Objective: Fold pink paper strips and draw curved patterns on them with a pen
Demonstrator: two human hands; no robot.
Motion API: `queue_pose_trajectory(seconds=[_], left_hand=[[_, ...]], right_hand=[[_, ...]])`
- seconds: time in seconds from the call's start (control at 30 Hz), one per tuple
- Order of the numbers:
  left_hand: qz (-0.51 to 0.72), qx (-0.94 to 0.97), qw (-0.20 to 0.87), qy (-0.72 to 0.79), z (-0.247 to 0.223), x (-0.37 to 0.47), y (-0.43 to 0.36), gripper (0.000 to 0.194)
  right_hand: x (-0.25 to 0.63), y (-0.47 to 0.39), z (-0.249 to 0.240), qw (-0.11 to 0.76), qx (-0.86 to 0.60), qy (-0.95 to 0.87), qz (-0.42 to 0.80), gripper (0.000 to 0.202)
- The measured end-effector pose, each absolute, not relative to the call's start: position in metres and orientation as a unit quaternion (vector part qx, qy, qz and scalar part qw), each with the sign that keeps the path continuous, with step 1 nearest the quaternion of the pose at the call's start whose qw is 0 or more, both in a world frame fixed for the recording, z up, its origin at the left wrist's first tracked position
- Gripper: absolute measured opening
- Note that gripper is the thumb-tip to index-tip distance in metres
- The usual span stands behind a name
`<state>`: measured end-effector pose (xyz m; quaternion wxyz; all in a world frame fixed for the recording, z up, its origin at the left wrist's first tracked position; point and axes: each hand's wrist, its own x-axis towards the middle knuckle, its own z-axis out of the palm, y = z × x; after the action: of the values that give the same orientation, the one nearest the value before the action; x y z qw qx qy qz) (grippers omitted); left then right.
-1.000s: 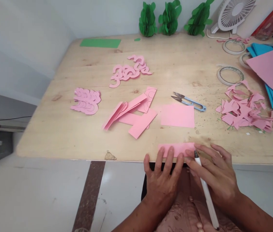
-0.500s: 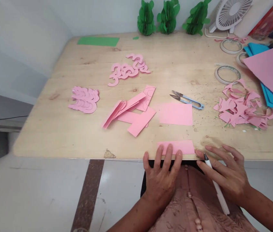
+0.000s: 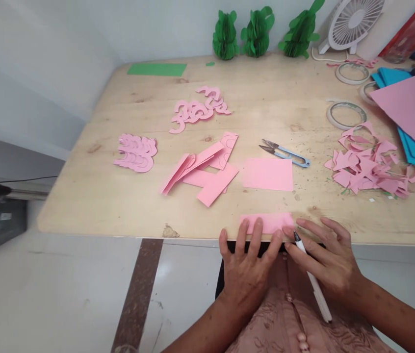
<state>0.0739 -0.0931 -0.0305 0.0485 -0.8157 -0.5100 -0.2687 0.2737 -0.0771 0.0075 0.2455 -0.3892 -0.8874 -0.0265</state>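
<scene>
A narrow pink paper strip (image 3: 266, 221) lies at the table's front edge. My left hand (image 3: 247, 264) rests fingertips on its lower edge, fingers spread, holding nothing. My right hand (image 3: 328, 260) holds a white pen (image 3: 316, 289) between its fingers, dark tip toward the table, and a fingertip touches the strip's right end. Just beyond lies a pink rectangle (image 3: 268, 174), with blue-handled thread snips (image 3: 290, 156) behind it. Left of the rectangle are folded pink strips (image 3: 217, 186), one of them marked with drawn curves.
Curved pink cutouts (image 3: 196, 110) and a stacked pink bundle (image 3: 137, 153) lie to the left. Pink scraps (image 3: 365, 164), tape rolls (image 3: 346, 115) and blue sheets (image 3: 413, 142) are on the right. Green paper figures (image 3: 257, 33) and a fan (image 3: 356, 22) stand behind.
My right hand has moved left with the pen, its fingertip now on the strip's right end. My left hand stays on the strip. The view has shifted slightly.
</scene>
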Motion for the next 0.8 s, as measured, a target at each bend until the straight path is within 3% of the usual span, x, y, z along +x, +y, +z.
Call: queue_pose_trajectory(seconds=[0.8], left_hand=[[-0.226,-0.81,0.032,-0.54,-0.019,0.013,-0.099,0.047]], right_hand=[[0.278,-0.074,0.002,0.261,-0.366,-0.893,-0.034,0.024]])
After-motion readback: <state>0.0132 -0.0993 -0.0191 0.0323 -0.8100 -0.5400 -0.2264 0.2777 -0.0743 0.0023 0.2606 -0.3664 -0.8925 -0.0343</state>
